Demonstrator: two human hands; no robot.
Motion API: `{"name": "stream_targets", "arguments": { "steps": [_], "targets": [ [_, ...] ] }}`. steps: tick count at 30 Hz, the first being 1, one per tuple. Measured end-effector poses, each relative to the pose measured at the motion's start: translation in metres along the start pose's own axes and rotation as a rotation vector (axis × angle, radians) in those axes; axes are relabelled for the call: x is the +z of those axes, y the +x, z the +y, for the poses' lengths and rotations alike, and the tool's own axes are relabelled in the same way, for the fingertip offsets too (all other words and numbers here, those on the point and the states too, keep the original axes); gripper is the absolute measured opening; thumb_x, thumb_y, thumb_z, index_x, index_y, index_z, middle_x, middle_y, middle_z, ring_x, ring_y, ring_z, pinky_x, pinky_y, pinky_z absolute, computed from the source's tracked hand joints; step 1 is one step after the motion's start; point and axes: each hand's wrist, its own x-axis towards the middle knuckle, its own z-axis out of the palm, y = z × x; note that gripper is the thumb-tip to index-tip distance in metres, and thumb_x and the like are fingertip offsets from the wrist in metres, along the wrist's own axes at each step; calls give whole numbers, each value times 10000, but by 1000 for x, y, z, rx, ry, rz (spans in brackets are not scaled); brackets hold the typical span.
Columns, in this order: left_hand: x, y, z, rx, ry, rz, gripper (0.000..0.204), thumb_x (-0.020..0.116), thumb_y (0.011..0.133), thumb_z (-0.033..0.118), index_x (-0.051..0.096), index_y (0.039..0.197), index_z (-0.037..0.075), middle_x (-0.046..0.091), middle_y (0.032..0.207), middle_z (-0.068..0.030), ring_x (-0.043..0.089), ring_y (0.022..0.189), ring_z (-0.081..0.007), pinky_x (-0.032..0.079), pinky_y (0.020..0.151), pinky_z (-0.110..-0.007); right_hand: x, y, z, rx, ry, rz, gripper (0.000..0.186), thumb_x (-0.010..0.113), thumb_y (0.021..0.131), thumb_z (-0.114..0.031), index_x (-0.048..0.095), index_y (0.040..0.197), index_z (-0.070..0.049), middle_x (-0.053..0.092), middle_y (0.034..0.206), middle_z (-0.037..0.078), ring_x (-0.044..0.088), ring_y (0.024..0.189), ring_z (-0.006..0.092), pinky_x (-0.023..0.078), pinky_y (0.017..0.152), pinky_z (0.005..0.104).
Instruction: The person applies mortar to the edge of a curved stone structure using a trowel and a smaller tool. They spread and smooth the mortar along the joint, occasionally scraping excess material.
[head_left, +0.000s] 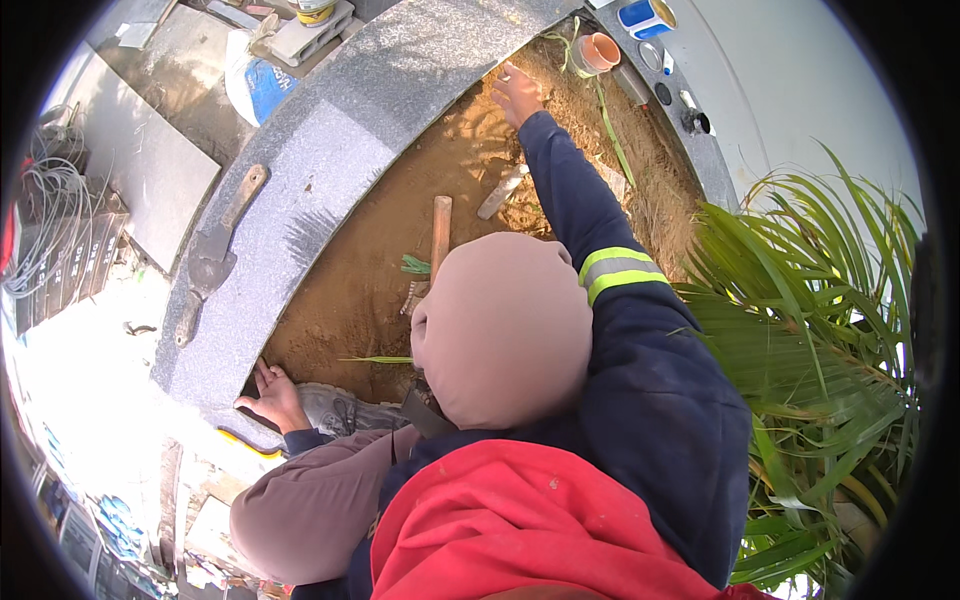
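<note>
A speckled grey stone slab (330,140) curves along the left and far side of a bed of brown soil (390,220). At the slab's near inner edge is my left hand (278,402), its fingers apart and the fingertips at the edge. My right arm reaches far forward, and my right hand (517,96) is at the slab's far inner edge with fingers stretched out; whether it presses on the stone I cannot tell. Neither hand shows anything held. Between them, a wooden handle (441,232) stands out of the soil area, its lower end hidden by my knee.
Two trowels, one large (213,255) and one smaller (187,318), lie on the slab. A wood piece (502,192) rests on the soil. Far right are an orange pipe end (598,52) and a blue can (645,17). Palm fronds (810,330) crowd the right side.
</note>
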Motion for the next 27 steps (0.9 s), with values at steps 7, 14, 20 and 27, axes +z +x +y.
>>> {"name": "stream_targets", "arguments": {
  "steps": [7,14,20,27],
  "targets": [
    [9,-7,3,9,25,23,1248,540,763,831,106,1555,-31,399,1521,-233,529,1183,-261,427,856,-341,-35,70,-23,-30,251,19,597,456,1041,-337,269,1530,-51,337,1563,187,419,1360,345,369,1092,488],
    [4,-1,5,32,60,41,1233,519,763,846,160,1545,-37,411,1515,-234,529,1202,-270,430,886,-348,-49,112,-14,-39,390,-132,747,402,1058,-403,13,1587,-48,87,1645,212,218,1483,409,236,1202,518],
    [4,-2,4,45,92,48,1204,508,779,843,189,1530,-43,427,1499,-232,512,1267,-278,435,891,-366,-44,124,-14,-62,367,-181,842,461,1034,-457,-12,1585,-31,131,1629,227,204,1479,433,202,1200,541],
    [-1,3,6,32,86,36,1182,512,788,833,194,1528,-32,426,1500,-234,518,1266,-287,438,896,-374,-57,140,-5,-5,403,-174,898,502,1003,-488,-1,1582,-20,138,1625,242,180,1488,432,172,1199,534]
  ]
}}
